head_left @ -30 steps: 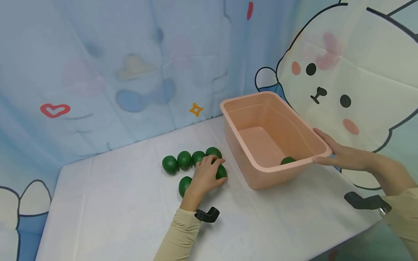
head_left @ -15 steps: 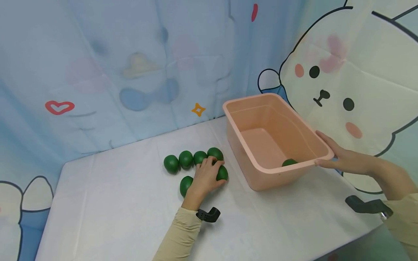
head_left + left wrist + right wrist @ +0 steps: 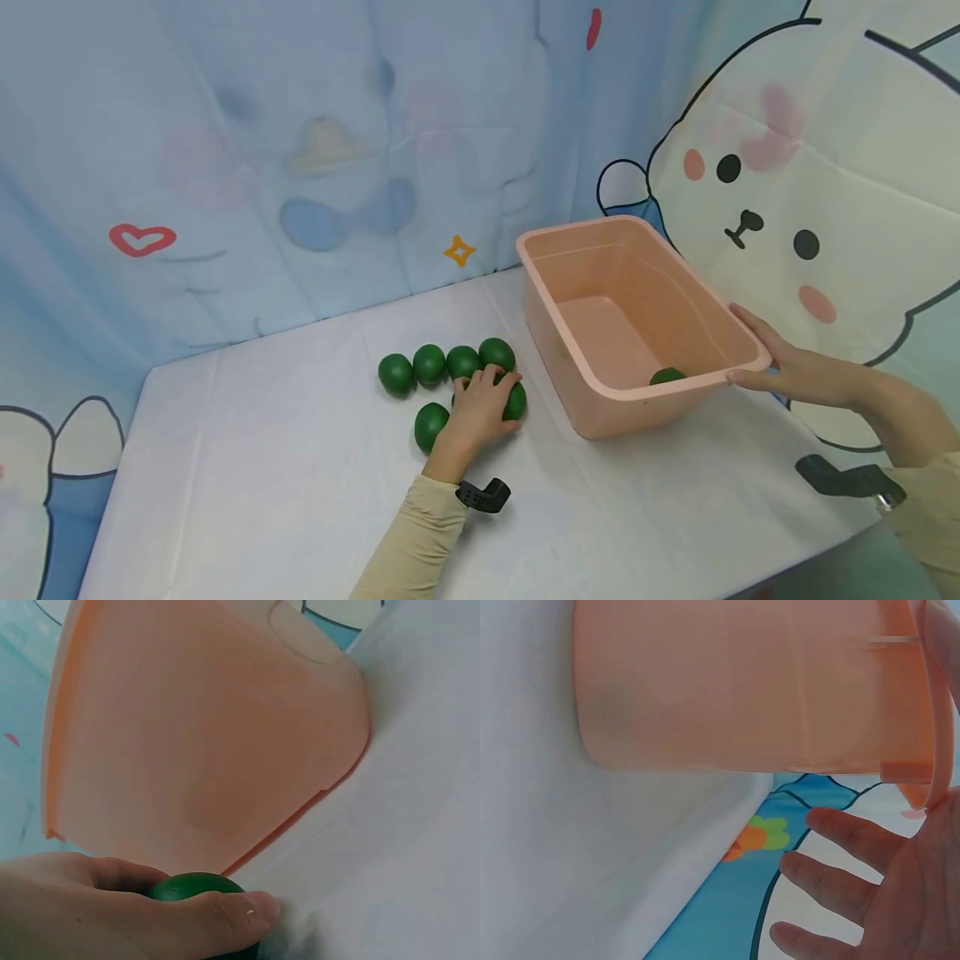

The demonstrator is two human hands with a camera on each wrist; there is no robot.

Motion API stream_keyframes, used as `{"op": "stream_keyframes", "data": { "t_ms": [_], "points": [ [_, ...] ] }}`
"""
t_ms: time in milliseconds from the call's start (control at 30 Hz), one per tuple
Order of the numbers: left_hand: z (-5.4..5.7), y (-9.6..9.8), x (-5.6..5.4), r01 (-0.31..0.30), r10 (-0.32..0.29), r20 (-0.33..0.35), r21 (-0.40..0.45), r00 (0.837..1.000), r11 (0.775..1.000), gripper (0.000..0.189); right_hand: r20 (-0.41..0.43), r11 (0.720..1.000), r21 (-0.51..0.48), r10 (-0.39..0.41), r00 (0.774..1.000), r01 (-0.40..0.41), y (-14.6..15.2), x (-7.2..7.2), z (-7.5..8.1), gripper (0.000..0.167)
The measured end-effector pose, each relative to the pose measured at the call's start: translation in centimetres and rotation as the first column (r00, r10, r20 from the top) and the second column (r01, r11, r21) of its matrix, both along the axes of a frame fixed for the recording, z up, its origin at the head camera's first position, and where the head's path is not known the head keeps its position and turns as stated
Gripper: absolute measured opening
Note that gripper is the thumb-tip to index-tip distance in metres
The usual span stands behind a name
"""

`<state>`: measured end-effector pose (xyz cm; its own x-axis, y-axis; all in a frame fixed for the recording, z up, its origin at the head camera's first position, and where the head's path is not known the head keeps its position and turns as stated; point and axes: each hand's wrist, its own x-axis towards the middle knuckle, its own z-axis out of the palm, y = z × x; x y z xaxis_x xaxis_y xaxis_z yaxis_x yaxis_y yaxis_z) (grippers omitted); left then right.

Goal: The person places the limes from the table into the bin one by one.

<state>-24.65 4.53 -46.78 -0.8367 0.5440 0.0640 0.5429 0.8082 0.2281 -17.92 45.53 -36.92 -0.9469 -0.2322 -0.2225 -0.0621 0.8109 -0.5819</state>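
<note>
In the head view my left hand (image 3: pixel 478 410) grips a smooth dark-green, egg-shaped fruit (image 3: pixel 515 402) on the white table. The left wrist view shows the thumb along one side of this green fruit (image 3: pixel 195 883) and a finger on the other. Several similar fruits (image 3: pixel 396 375) form a row just beyond the hand. Another fruit (image 3: pixel 431 427) lies left of it, near the wrist. My right hand (image 3: pixel 802 373) rests at the near right corner of a peach-coloured plastic bin (image 3: pixel 573 354). In the right wrist view, three of its fingers (image 3: pixel 829 889) spread straight, off the bin.
Inside the bin one green fruit (image 3: pixel 666 376) shows over the near rim. A white cloth covers the table (image 3: pixel 285 483), whose right edge runs below the right forearm. Behind stands a blue printed curtain (image 3: pixel 315 167). Each wrist wears a black mount (image 3: pixel 483 495).
The whole head view has shifted slightly, so everything sits a little further right. Both hands keep their places, the left on the fruit and the right at the bin's corner.
</note>
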Motion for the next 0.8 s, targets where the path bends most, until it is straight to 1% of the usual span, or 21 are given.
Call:
{"op": "stream_keyframes", "data": {
  "t_ms": [167,467,633,800],
  "points": [
    [0.0,0.3,0.1,0.025,-0.025,0.005,-0.004,1.000,1.000,0.069,0.002,1.000,-0.004,-0.004,1.000,0.004,-0.1,0.1,0.0,0.098],
    [0.0,0.4,0.2,0.029,-0.029,-0.001,0.000,1.000,1.000,0.068,0.021,1.000,0.010,-0.013,1.000,0.013,0.0,0.2,0.0,0.098],
    [0.4,0.5,0.3,0.038,-0.037,-0.017,0.013,0.999,0.999,0.068,0.012,1.000,0.001,0.004,1.000,-0.004,0.1,-0.1,0.0,0.098],
    [1.0,0.5,0.5,0.039,-0.038,-0.026,0.054,0.999,0.998,0.067,0.021,1.000,0.006,0.007,1.000,-0.007,0.1,-0.3,0.1,0.097]
  ]
}}
